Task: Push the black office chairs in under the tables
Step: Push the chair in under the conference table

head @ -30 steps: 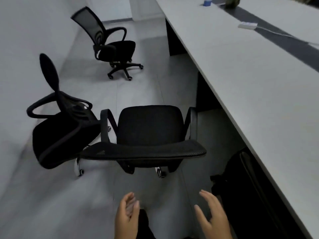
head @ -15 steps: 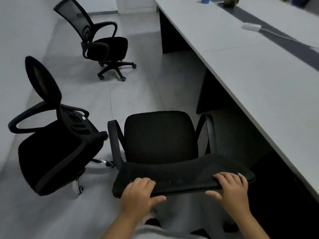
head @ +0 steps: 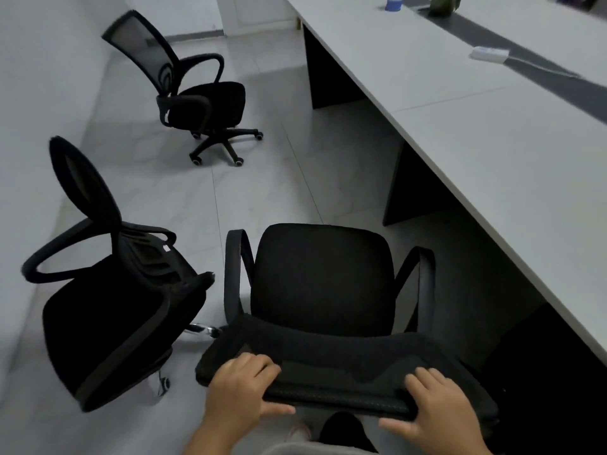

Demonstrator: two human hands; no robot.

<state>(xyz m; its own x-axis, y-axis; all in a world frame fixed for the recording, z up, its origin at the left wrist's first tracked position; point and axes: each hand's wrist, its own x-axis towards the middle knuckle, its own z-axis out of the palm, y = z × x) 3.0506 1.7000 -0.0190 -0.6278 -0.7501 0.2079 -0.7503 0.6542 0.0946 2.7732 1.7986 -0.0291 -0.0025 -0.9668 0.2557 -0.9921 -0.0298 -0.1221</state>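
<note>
A black office chair (head: pixel 322 280) stands right in front of me, its seat facing away and its backrest top edge nearest me. My left hand (head: pixel 241 385) grips the left part of that top edge. My right hand (head: pixel 437 402) grips the right part. A second black chair (head: pixel 108 290) sits close on its left, turned sideways. A third black chair (head: pixel 197 93) stands farther off by the wall. The long grey table (head: pixel 492 152) runs along the right, with dark space under it.
Dark table legs (head: pixel 414 192) divide the space under the table. A blue cup (head: pixel 393 2) and a white power strip (head: pixel 489 54) lie on the far tabletop. A white wall bounds the left. Pale tiled floor (head: pixel 295 178) lies between chairs and table.
Both hands rose from empty air and took hold of the near chair's backrest top. The view has shifted closer over that chair.
</note>
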